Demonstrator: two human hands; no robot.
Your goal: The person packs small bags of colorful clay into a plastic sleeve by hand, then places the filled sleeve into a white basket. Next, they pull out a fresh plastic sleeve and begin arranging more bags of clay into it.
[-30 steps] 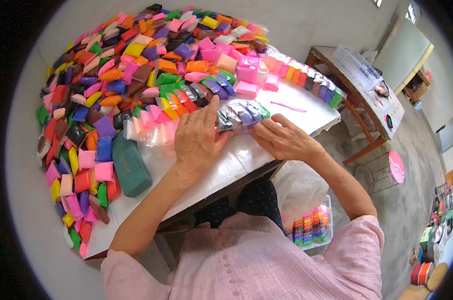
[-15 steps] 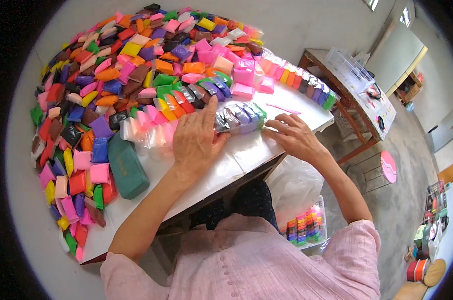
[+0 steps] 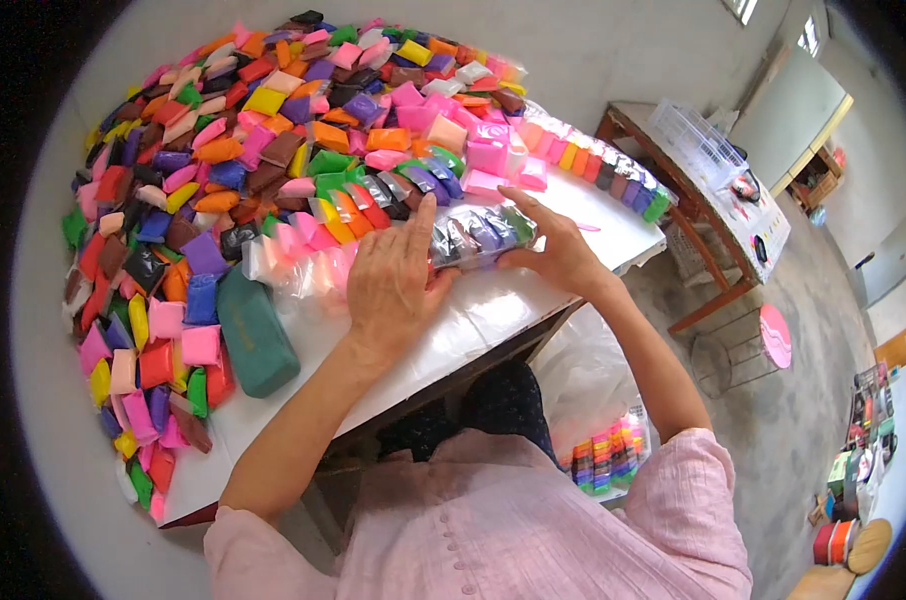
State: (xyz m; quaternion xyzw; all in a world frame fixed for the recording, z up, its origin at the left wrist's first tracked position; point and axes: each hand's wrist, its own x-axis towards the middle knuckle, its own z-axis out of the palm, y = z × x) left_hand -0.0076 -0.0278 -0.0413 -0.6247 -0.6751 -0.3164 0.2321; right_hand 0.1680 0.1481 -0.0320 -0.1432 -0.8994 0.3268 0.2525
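Observation:
A clear plastic bag of small coloured packets (image 3: 478, 232), which look like modelling clay, lies along the white table's front edge. My left hand (image 3: 393, 275) grips its middle, thumb on the near side and index finger stretched across the top; the packets under the palm are hidden. At the bag's right end, my right hand (image 3: 558, 245) has its thumb in front and fingers over the far side. Just behind the bag is another row of packets (image 3: 358, 205), running from pink through yellow and red to purple.
A large heap of loose packets (image 3: 213, 150) covers the table's left and back. A green case (image 3: 256, 335) lies left of my left hand. Another packed row (image 3: 603, 165) sits at the back right. Below the edge stands a crate of packets (image 3: 608, 455), beside a pink stool (image 3: 775, 335).
My right hand has moved from resting beside the bag's right end to closing around it, fingers raised to the far side. The pink tool behind it is now mostly covered. My left hand stays put.

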